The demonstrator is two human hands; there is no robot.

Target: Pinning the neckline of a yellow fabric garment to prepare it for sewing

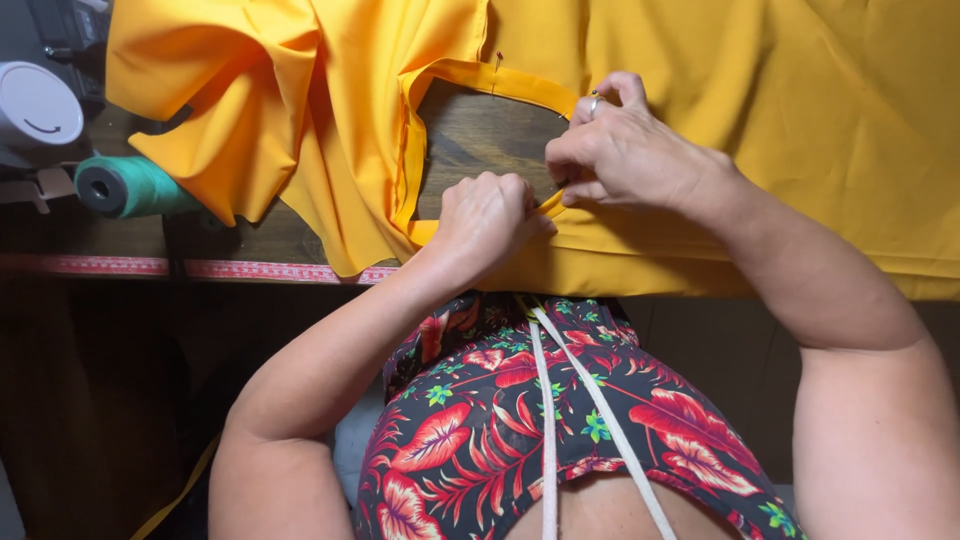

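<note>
Fabric: yellow-orange cloth point(780, 110) spreads over most of the wooden table point(480, 135), bunched in loose folds at the left and flat at the right; it looks light, soft and limp, likely to slide and crease rather than hold a shape.
Opening: a curved cut-out in the cloth shows bare table, edged by a folded binding strip point(500, 82) of the same colour.
Where to hold: judging by the folds, the firmer bound edge gives the surest grip, pinched close to the spot being worked.
Right hand point(625, 150): fingers curled tight and pinched shut on the binding strip at the lower right of the opening; a ring sits on one finger.
Left hand point(487, 215): closed in a loose fist, touching the right, gripping the same strip just below it.
Tape measure point(270, 270): red band along the table's near edge.
Thread cone point(125, 187): teal, lying on its side at far left.
Pin point(497, 62): small, stuck upright in the strip's top edge.
Labels: none legible; a round white device point(35, 105) sits at the upper left.
</note>
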